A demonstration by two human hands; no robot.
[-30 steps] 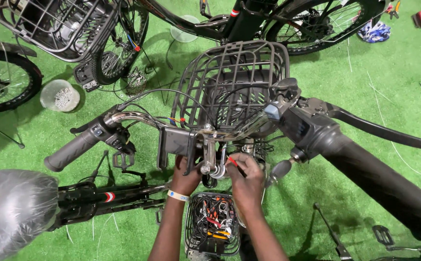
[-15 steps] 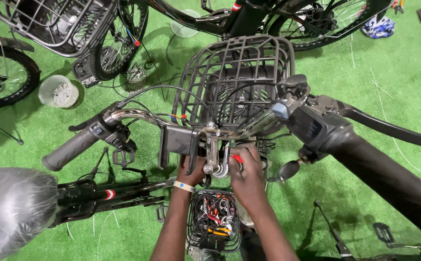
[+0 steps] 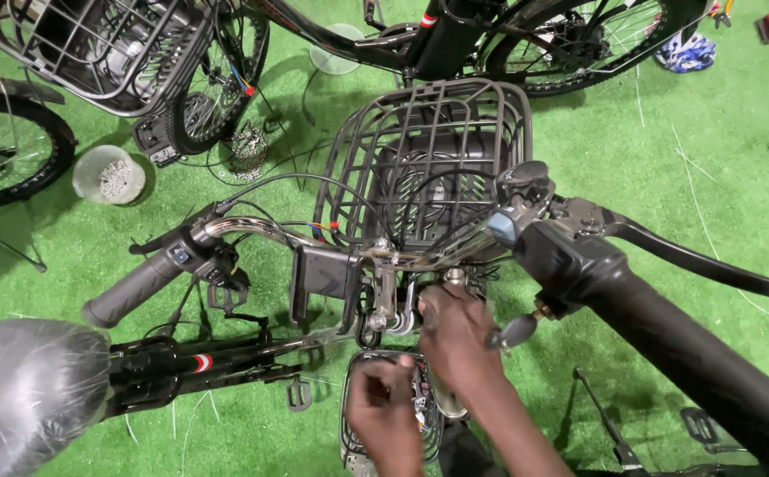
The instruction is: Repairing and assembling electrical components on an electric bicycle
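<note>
Nearest, the left hand [image 3: 383, 408] is curled into a loose fist over the small wire basket [image 3: 349, 433] at 6 o'clock; whether it pinches anything I cannot tell. Just above, the right hand [image 3: 455, 340] closes on the stem [image 3: 391, 305] under the handlebar [image 3: 252, 228]. Beyond sits the front basket [image 3: 429, 150], with open turf [image 3: 667, 150] at 2 o'clock.

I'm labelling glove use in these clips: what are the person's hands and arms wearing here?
No gloves: both the left hand and the right hand are bare, and the right forearm shows no sleeve. No wristband, watch or ring shows in this view.
</note>
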